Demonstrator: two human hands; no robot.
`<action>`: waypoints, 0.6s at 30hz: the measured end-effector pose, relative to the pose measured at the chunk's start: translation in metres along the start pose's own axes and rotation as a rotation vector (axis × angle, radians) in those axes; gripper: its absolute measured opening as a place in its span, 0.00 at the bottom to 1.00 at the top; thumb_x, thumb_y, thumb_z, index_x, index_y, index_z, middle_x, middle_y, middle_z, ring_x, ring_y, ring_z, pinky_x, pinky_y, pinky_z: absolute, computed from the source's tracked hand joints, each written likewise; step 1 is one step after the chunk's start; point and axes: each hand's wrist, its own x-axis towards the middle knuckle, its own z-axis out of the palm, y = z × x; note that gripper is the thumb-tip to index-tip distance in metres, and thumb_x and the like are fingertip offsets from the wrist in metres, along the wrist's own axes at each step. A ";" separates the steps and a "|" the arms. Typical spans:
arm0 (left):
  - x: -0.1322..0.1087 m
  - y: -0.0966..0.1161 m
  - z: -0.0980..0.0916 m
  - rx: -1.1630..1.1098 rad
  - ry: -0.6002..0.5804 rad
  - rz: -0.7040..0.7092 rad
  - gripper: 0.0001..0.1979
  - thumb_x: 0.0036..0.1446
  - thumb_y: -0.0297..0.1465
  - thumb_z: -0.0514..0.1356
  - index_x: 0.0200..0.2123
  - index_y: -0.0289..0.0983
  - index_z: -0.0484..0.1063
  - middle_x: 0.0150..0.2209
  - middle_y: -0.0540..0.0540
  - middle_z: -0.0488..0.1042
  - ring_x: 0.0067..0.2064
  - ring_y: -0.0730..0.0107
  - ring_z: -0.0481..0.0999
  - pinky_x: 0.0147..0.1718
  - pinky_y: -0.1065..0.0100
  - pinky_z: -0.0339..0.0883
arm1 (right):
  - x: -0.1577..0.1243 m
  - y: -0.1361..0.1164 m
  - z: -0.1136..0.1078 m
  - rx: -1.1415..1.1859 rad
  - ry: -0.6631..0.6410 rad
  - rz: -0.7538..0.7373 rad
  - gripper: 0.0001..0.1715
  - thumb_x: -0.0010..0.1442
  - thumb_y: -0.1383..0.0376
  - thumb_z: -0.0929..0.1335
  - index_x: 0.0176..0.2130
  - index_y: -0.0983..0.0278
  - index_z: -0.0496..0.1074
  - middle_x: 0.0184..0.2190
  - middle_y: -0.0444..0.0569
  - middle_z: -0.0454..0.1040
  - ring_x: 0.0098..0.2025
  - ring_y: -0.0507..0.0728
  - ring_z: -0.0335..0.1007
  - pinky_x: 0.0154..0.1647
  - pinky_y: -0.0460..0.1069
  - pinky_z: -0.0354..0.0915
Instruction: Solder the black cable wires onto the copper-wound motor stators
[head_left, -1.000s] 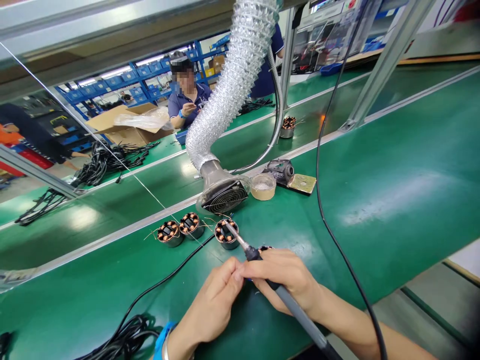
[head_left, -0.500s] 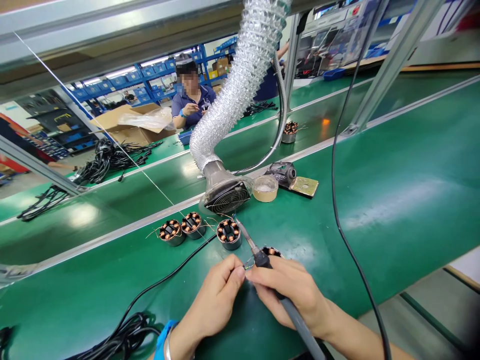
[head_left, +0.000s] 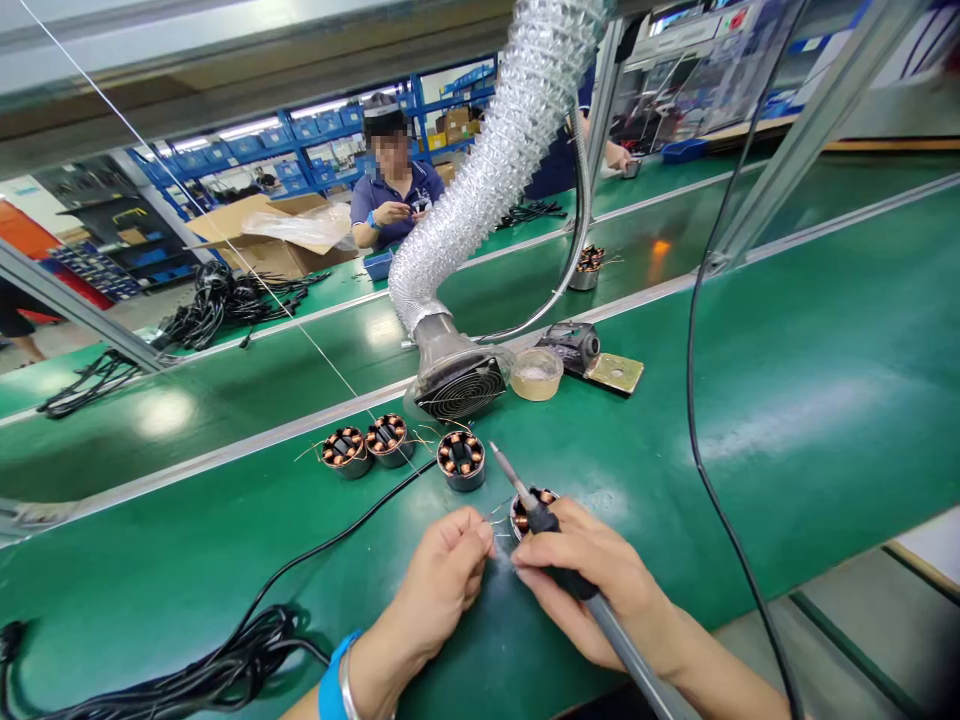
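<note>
With right hand (head_left: 592,590) wrapped round the soldering iron (head_left: 540,520) and left hand (head_left: 442,575) pinching the fine wire leads (head_left: 495,517), brace both on the desk (head_left: 750,400), touching only leads at the wound stator (head_left: 550,496) just this side of the fume hood (head_left: 459,385).

Extractor duct (head_left: 480,200), fan grille (head_left: 459,388); flux tin (head_left: 535,373) just beside; cable bundle (head_left: 217,675) apart.

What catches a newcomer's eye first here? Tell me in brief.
The silver ribbed duct sweeps down the middle to a grilled mouth on the green bench. Just below, the right hand grips a soldering iron over a copper-wound stator, while the left hand pinches thin wires beside it. Three more stators sit in a row to the left.
</note>
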 end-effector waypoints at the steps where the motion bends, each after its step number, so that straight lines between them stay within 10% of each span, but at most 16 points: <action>1: 0.000 0.001 0.001 0.009 0.012 0.001 0.25 0.49 0.52 0.65 0.26 0.38 0.61 0.14 0.64 0.48 0.15 0.84 0.40 0.13 0.77 0.34 | 0.000 0.002 0.003 -0.011 0.011 -0.001 0.19 0.58 0.78 0.66 0.47 0.61 0.68 0.32 0.48 0.76 0.34 0.56 0.70 0.39 0.53 0.69; 18: 0.001 -0.024 0.007 0.281 0.188 0.167 0.23 0.60 0.53 0.53 0.27 0.39 0.58 0.19 0.59 0.47 0.20 0.79 0.44 0.18 0.72 0.38 | -0.003 0.005 0.011 -0.059 0.149 0.058 0.21 0.58 0.78 0.68 0.49 0.64 0.70 0.38 0.50 0.77 0.34 0.56 0.67 0.35 0.52 0.67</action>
